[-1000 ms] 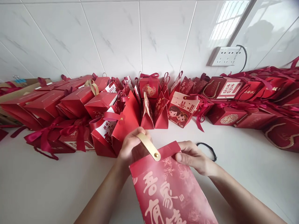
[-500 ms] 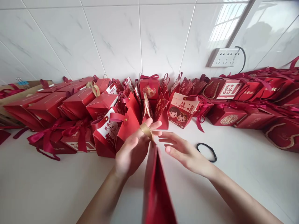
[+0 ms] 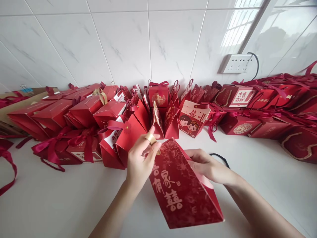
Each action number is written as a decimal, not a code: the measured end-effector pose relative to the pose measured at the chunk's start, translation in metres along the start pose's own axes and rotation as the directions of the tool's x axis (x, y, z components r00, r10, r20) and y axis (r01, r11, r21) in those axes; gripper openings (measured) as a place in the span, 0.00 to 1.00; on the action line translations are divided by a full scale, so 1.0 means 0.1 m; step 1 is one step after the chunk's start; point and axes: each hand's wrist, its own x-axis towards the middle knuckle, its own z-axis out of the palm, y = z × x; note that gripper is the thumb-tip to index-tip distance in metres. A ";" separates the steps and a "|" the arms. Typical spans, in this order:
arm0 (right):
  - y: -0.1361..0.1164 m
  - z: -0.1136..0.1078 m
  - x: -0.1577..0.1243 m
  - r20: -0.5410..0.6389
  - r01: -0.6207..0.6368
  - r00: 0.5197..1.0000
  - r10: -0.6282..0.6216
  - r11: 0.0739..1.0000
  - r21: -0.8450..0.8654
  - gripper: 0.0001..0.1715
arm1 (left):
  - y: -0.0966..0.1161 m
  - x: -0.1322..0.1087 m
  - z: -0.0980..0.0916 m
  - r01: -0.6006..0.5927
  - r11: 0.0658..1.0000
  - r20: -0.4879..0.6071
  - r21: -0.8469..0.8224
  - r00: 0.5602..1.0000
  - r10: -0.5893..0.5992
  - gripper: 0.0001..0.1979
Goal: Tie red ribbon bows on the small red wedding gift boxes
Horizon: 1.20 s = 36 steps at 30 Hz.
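The red printed box (image 3: pixel 180 191) is held in the air over the near part of the bench (image 3: pixel 74 201), tilted, its lettered panel facing up and its narrow upper end pointing toward 11 o'clock. At that end the left hand (image 3: pixel 141 160) has a beige strap (image 3: pixel 150 138), thumb and fingers pinched together on it. At 2 o'clock on the box the right hand (image 3: pixel 208 165) is clamped on the side edge; its hidden fingertips cannot be made out.

By my judgement the folding is well along: the panels stand out in a wedge and the strap is at the top. Whether the top is fastened I cannot tell, since the left fingers cover it. The box is not yet stood among the others.

Outward, a black loop (image 3: pixel 221 159) lies on the bench at 2 o'clock, just behind the right wrist. A plain red box (image 3: pixel 135 124) stands near at 11 o'clock and a cartoon box (image 3: pixel 193 119) at 12. These look formed, as do the ribbon-tied boxes (image 3: pixel 58 147) at 9 to 10 o'clock and the rope-handled bag (image 3: pixel 300 145) between 2 and 3. The power socket (image 3: pixel 235 63) is on the wall at 1 o'clock.
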 end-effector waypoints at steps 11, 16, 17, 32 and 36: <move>-0.01 -0.09 -0.04 -0.178 -0.130 0.970 0.165 0.973 0.193 0.06 | -0.03 0.01 -0.03 0.470 0.809 0.185 -0.354 0.883 -0.432 0.20; 0.01 -0.14 -0.04 -0.241 -0.067 0.962 0.124 0.970 0.232 0.05 | 0.01 0.03 -0.03 0.469 0.710 0.190 -0.525 0.878 -0.439 0.12; 0.03 -0.16 -0.02 -0.304 -0.012 0.949 0.083 0.974 0.228 0.04 | 0.01 0.03 -0.03 0.456 0.680 0.194 -0.575 0.883 -0.428 0.14; 0.16 -0.02 0.06 -0.271 0.172 0.934 -0.232 0.959 -0.227 0.11 | 0.00 -0.03 -0.04 0.119 0.976 0.147 -0.185 0.985 -0.092 0.06; 0.19 0.00 0.04 -0.375 0.292 0.792 -0.482 0.838 -0.461 0.12 | 0.04 -0.04 -0.03 -0.010 0.998 0.026 -0.058 1.000 0.011 0.10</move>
